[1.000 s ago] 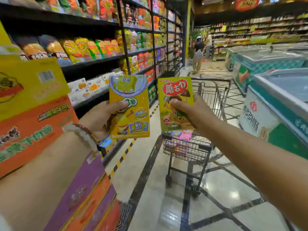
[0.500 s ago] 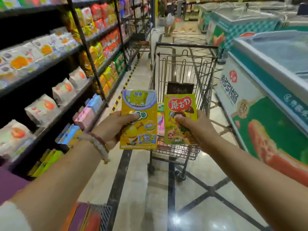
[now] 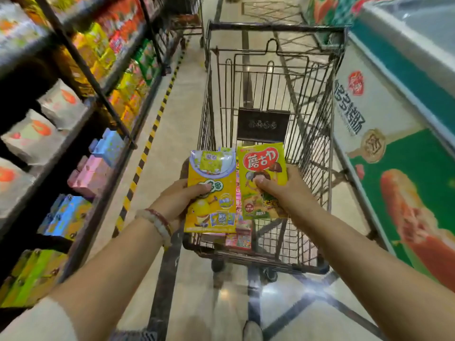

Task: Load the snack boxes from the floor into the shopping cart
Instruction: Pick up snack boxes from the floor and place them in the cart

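Since a moment ago, I have stepped closer to the shopping cart (image 3: 268, 148) and brought both boxes lower, so now they hang over its near end.

On the left are the store shelves (image 3: 73, 134) full of snacks. My left hand (image 3: 177, 203) comes next. Its grip is clamped on the yellow box (image 3: 211, 193), with my thumb across the front and my fingers behind it. Right beside it is the green box (image 3: 262, 183), and the two boxes almost touch. My right hand (image 3: 283, 190) has its grip clamped on that one, thumb on the front. Under the boxes, more pink boxes (image 3: 242, 232) lie on the cart floor. On the far right stands the freezer (image 3: 394, 143).

I think I am at the step of putting these two boxes in. Next I need to reach lower into the cart, then let my fingers go loose so the boxes land flat by the pink ones. I should not drop them from too high, or they may get dented.
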{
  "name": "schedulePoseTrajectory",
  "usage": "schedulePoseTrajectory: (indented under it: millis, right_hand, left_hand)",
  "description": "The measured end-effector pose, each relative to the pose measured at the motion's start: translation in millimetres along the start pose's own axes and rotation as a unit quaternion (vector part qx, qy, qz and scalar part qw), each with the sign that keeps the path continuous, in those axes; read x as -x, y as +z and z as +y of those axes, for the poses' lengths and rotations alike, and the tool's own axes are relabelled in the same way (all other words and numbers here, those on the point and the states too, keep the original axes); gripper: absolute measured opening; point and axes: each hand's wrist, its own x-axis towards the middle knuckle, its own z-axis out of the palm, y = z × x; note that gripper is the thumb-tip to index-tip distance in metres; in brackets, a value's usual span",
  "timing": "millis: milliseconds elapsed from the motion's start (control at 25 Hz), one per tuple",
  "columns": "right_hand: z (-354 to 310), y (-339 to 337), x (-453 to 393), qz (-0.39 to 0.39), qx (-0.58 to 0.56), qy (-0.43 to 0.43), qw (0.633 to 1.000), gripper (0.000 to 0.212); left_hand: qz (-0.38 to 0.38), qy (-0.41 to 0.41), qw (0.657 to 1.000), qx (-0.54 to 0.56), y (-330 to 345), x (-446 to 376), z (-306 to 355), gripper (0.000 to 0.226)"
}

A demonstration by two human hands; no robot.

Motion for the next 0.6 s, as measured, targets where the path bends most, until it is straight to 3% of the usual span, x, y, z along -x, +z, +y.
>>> schedulePoseTrajectory:
  millis: [320,480,600]
  right_hand:
    - [20,23,-128,0.074,0.000,0.051,0.996,0.058]
    - [38,12,-184,0.091,-0.015,0.089,0.992,0.033]
    - [49,4,-231,0.077,-0.024,0.102,0.991,0.028]
  left_hand:
    - [0.018,-0.039,0.999,-0.031,-15,-156,20,0.024]
    - [0.035,-0.050,0.997,-0.053,-5,-218,20,0.011]
    - [0.079,-0.054,0.992,-0.082,5,-263,14,0.026]
